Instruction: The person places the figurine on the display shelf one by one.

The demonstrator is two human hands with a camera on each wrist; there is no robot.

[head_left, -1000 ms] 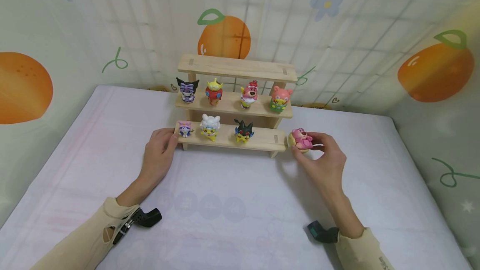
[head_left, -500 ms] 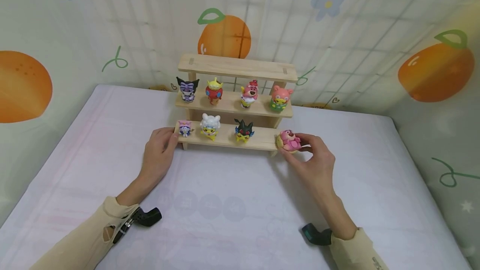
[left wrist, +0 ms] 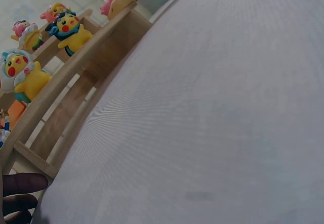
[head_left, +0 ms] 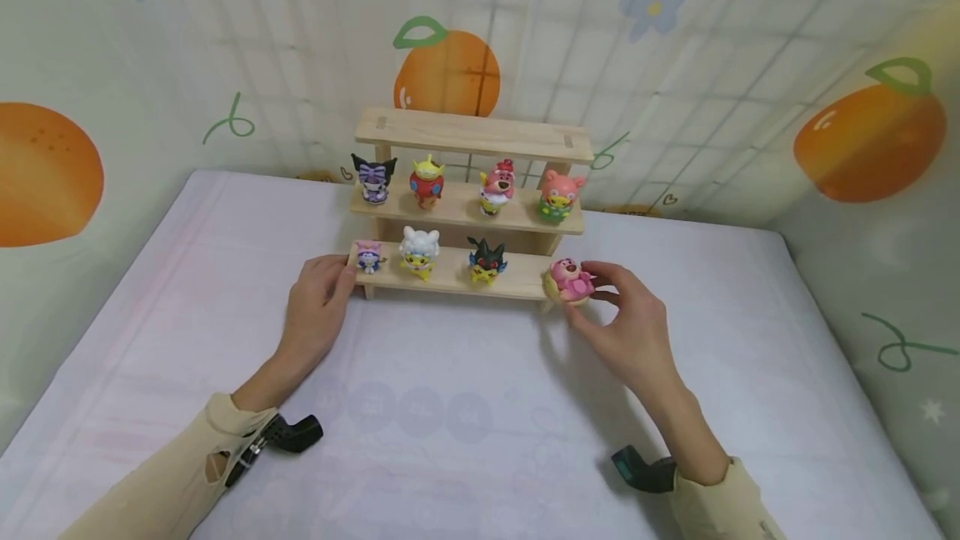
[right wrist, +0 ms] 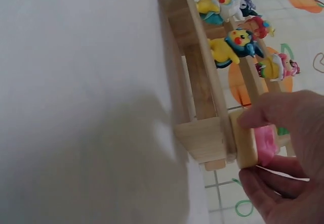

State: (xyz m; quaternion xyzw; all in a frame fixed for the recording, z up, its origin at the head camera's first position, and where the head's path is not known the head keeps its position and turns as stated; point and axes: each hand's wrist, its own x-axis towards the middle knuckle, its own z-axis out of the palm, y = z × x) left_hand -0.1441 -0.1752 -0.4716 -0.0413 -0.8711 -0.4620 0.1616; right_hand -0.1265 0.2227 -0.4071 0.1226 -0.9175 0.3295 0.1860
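Note:
A three-tier wooden shelf (head_left: 517, 283) stands at the back of the white table. My right hand (head_left: 622, 323) pinches a pink bear figure on a tan base (head_left: 568, 281) at the right end of the lowest step; the pink bear figure (right wrist: 255, 142) touches the step's end. My left hand (head_left: 318, 298) holds the lowest step's left end, beside a small purple figure (head_left: 368, 256). A white-hooded yellow figure (head_left: 419, 252) and a black-hooded yellow figure (head_left: 487, 261) stand on that step. The middle step carries several figures (head_left: 495, 187). The top step (head_left: 472, 133) is bare.
The white table (head_left: 450, 407) spreads in front of the shelf. Cloth walls printed with oranges (head_left: 447, 73) close in the back and both sides. A black strap mount (head_left: 296, 433) sits at my left wrist, another black strap mount (head_left: 641, 472) at my right.
My right hand has carried the pink bear figure leftward from beside the shelf onto the right end of the lowest step. My left hand has stayed on the left end.

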